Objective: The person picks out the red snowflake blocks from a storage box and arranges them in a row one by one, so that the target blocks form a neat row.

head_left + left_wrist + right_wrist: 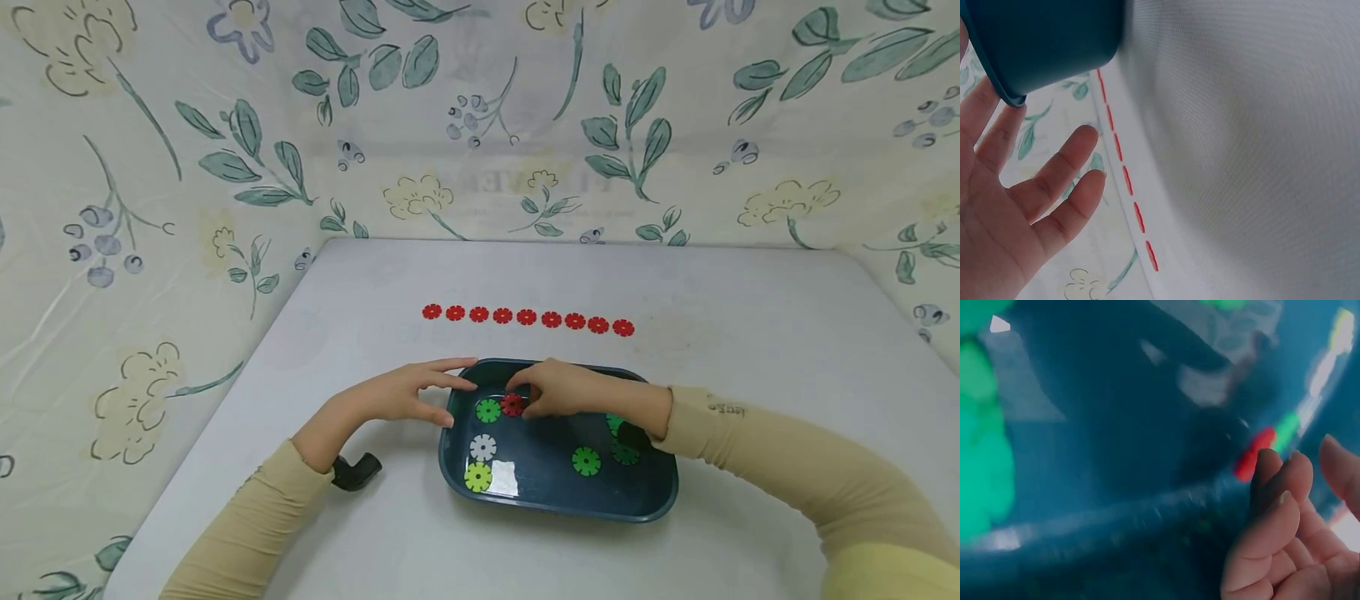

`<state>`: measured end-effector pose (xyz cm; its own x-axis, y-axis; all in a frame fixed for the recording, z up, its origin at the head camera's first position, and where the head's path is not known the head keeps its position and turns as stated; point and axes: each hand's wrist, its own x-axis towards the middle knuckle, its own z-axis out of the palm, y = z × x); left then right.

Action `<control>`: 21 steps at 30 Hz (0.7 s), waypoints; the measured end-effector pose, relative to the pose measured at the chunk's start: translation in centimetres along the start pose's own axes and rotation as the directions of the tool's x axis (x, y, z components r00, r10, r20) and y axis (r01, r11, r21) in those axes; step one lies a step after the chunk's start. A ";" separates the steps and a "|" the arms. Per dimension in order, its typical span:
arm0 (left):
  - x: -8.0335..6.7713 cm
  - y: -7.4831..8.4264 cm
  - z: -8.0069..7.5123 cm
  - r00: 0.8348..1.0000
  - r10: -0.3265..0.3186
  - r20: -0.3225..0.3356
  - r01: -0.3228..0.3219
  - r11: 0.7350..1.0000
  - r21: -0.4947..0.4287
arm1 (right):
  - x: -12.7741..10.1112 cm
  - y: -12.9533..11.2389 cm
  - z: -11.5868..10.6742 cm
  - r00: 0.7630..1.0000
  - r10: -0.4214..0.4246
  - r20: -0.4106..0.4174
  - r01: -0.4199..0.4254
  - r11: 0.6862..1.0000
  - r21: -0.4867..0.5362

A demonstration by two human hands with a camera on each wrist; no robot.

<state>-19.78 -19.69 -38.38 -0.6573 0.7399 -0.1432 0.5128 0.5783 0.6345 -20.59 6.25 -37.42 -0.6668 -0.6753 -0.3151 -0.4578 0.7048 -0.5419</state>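
Observation:
A dark teal tray (555, 510) lies on the grey table and holds several toothed discs. My right hand (517, 398) reaches into its far left corner, where curled fingertips pinch a red disc (512, 406). The right wrist view shows the same red disc (1250, 456) edge-on against the fingertips (1272, 465). A green disc (488, 410) lies just left of it. My left hand (453, 392) rests on the tray's far left corner with straight fingers. In the left wrist view these fingers (1054, 156) lie beside the tray's rim (1010, 94).
A row of several red discs (527, 317) lies on the table beyond the tray, also seen as the red row (1127, 179). White (483, 447), yellow-green (477, 477) and more green discs (586, 461) sit in the tray. Floral cloth walls (150, 208) close in the table.

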 end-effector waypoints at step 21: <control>-0.1 -0.1 -0.1 1.000 -0.004 0.001 0.004 1.000 -0.014 | 1.5 0.1 2.2 0.998 0.054 -0.013 -0.054 0.997 -0.050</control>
<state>-19.79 -19.83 -38.37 -0.6586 0.7380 -0.1468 0.5025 0.5766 0.6442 -20.32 4.83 -39.71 -0.6983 -0.6335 -0.3333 -0.4496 0.7504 -0.4845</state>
